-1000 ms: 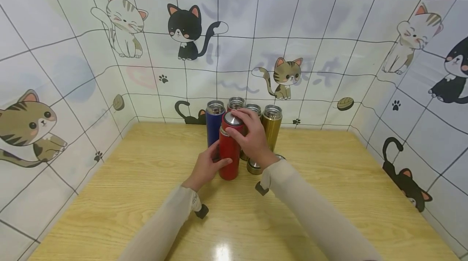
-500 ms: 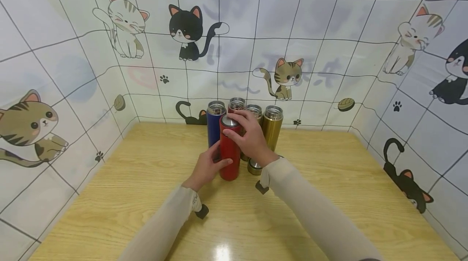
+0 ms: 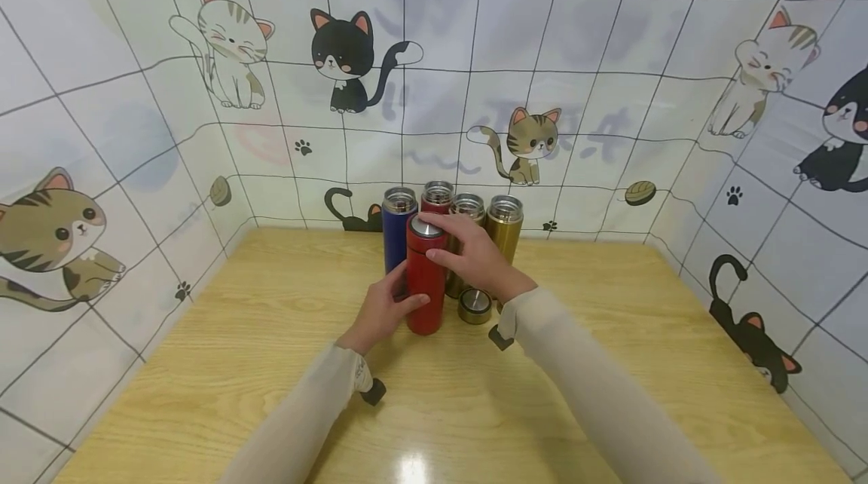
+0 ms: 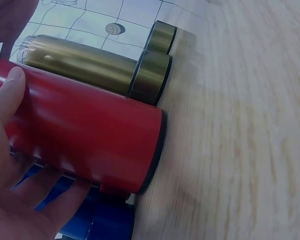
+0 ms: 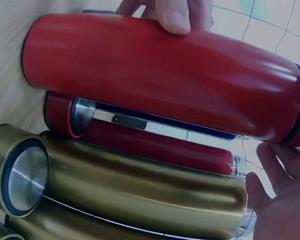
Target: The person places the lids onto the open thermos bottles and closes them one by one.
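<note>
We have the red bottle (image 3: 424,292) standing upright on the wooden table (image 3: 542,401), at the front of a tight group, its lid (image 3: 426,237) sitting on the body with a dark seam between. It looks like painted metal, so we expect it to be stiff, hard to dent and somewhat slippery; its weight we cannot tell. Tall and narrow, it could tip under a push at the top, so the sound hold is low on the body, plus a pinch on the lid's sides. Our left hand (image 3: 381,310) grips the lower body, thumb across the front and the other fingers spread along the far side. Our right hand (image 3: 477,258) holds the lid, thumb near the seam and fingers reaching over the steel top; whether its lower fingers touch the body we cannot tell. Behind stand the blue bottle (image 3: 395,239), the dark red bottle (image 3: 437,195) and two gold bottles (image 3: 505,235), all without lids. The blue one crowds our left fingertips. A gold cap (image 3: 475,306) sits just right of the base, a second gold cap (image 4: 161,37) beyond it, and a dark red cap (image 5: 59,114) lies behind, leaving little room on that side.
</note>
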